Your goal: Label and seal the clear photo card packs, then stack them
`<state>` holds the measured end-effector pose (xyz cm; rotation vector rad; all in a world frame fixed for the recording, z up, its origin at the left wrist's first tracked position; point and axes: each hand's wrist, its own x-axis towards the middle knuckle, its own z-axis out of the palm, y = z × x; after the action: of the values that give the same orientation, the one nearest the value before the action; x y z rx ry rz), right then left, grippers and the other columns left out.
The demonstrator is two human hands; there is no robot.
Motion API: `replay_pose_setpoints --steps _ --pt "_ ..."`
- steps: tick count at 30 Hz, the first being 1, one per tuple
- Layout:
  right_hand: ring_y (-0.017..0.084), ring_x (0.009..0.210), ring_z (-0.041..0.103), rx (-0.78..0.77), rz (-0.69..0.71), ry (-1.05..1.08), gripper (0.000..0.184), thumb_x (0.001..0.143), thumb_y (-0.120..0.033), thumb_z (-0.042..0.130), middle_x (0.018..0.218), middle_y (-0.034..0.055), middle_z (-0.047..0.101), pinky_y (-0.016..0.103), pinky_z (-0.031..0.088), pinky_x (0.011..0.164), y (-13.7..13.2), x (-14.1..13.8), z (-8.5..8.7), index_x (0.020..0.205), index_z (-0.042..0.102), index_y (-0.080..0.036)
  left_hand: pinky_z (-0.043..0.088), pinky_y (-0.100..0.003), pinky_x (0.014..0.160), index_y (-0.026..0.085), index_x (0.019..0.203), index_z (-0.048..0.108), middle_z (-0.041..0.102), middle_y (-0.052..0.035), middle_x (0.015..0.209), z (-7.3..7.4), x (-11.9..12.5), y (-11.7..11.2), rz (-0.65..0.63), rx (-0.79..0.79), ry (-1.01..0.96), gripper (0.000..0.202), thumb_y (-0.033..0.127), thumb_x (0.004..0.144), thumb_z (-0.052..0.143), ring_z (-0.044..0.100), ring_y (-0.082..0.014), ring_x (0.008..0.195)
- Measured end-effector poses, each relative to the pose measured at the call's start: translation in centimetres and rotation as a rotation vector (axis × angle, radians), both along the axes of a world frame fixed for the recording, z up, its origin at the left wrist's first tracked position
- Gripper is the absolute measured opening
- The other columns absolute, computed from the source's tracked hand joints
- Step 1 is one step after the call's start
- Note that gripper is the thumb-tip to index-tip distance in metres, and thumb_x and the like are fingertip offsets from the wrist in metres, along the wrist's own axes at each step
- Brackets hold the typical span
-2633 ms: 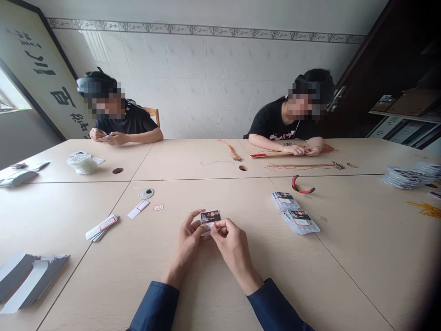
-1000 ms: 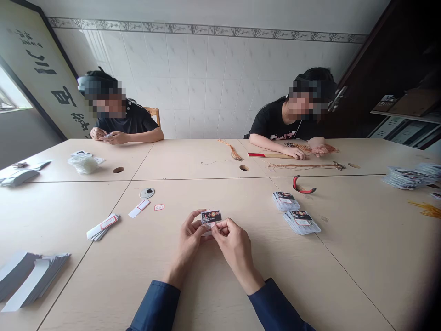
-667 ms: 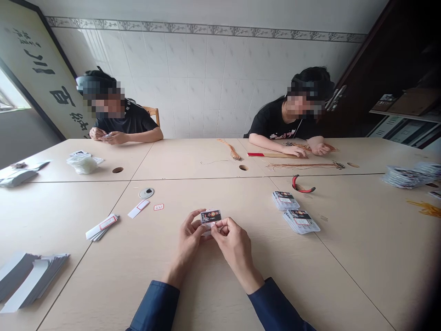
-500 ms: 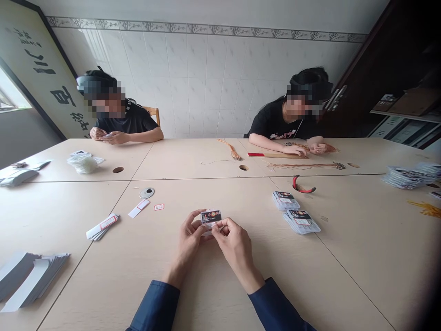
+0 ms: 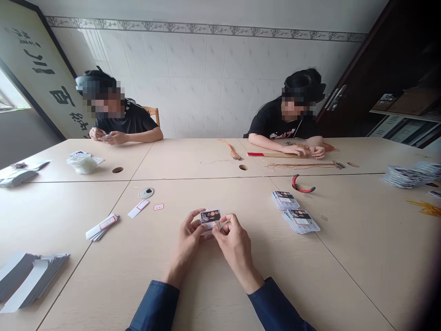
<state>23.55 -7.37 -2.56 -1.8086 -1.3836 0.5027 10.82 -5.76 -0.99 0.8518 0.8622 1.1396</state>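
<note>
Held over the table in front of me is a small clear plastic packet with a black printed card (image 5: 210, 216). My left hand (image 5: 190, 234) grips its left side, the thumb lying on the front. On the right edge, my right hand (image 5: 234, 236) is closed, thumb and forefinger pinching the lower corner; my fingers cover part of the packet. Two stacks of similar packets lie to the right, a nearer stack (image 5: 302, 221) and a farther stack (image 5: 285, 201).
White paper strips (image 5: 102, 227) lie left, with a bigger pile of strips (image 5: 37, 278) nearer. Red-handled pliers (image 5: 303, 188) rest beyond the stacks. More packets (image 5: 408, 176) are at far right. Two people sit opposite, one (image 5: 120, 122) left, another (image 5: 275, 122) right by orange cords (image 5: 303, 165).
My right forefinger has lifted slightly off the packet's upper right, while the thumb stays near the lower corner. The person at right has tilted their head a little to the left.
</note>
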Motion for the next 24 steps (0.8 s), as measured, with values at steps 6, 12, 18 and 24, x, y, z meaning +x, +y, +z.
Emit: replay_pose_setpoints --steps 6,12,18,24 --pt "0.016 0.051 0.057 0.037 -0.002 0.009 0.023 0.081 -0.039 0.052 0.056 -0.005 0.059 0.023 0.035 0.052 0.02 0.17 -0.14 0.096 0.053 -0.022 0.058 -0.038 0.079 0.018 0.116 0.059 0.073 -0.0126 0.105 -0.15 -0.08 -0.04 0.006 0.005 -0.01 0.049 0.028 0.072 0.077 0.07 -0.0283 0.097" --pt "0.016 0.048 0.054 0.029 -0.005 0.04 0.033 0.083 -0.051 0.053 0.052 -0.0065 0.054 0.024 0.033 0.05 0.12 0.28 -0.39 0.097 0.05 -0.022 0.058 -0.038 0.078 0.017 0.115 0.06 0.073 -0.0127 0.104 -0.12 -0.08 -0.03 0.0 0.002 -0.003 0.049 0.029 0.07 0.078 0.07 -0.0287 0.096" --pt "0.017 0.05 0.053 0.046 -0.005 0.081 0.031 0.086 -0.051 0.046 0.053 -0.0059 0.053 0.024 0.035 0.052 0.11 0.39 -0.35 0.097 0.05 -0.022 0.059 -0.036 0.075 0.017 0.119 0.058 0.073 -0.0122 0.102 -0.2 -0.22 -0.04 0.013 -0.004 0.012 0.052 0.028 0.071 0.076 0.07 -0.027 0.093" --pt "0.016 0.052 0.053 0.054 0.005 0.069 0.04 0.08 -0.052 0.053 0.056 -0.007 0.05 0.024 0.037 0.053 0.07 0.31 -0.22 0.104 0.052 -0.021 0.057 -0.039 0.082 0.017 0.119 0.058 0.073 -0.0116 0.099 -0.61 -0.25 0.04 0.022 -0.002 -0.049 0.062 0.03 0.064 0.084 0.069 -0.0269 0.094"
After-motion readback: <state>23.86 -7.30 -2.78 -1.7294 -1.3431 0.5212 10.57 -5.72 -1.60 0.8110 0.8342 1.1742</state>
